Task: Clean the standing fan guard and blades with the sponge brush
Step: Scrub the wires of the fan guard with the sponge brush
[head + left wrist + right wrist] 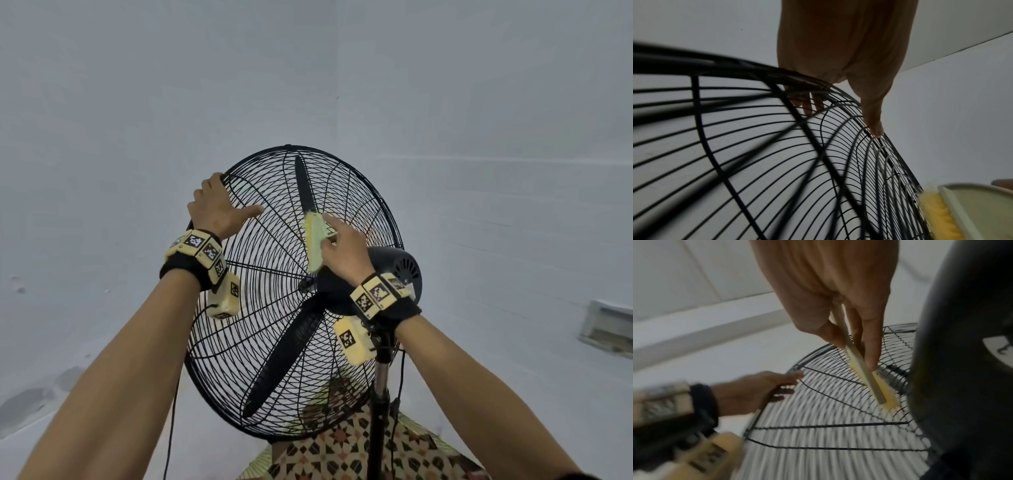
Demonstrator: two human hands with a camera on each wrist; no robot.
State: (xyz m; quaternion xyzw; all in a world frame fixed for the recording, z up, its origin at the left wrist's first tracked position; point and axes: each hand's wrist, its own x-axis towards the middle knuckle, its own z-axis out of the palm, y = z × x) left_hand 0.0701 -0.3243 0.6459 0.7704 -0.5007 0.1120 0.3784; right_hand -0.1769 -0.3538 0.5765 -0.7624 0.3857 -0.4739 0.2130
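A black standing fan is seen from behind in the head view, with its wire guard (342,161), one blade pointing up (303,185) and another pointing down-left (284,356). My left hand (215,209) grips the guard's upper-left rim, its fingers (807,104) curled over the guard (756,146) and the thumb stretched across the wires. My right hand (344,246) pinches the sponge brush (315,240), which has a pale green back and a yellow sponge. The brush (865,373) presses on the rear guard (818,426) above the motor housing (394,267).
The fan's pole (380,411) runs down to a patterned floor covering (359,452). A black cable (171,428) hangs left of the guard. Pale walls surround the fan, with a vent (606,325) low on the right.
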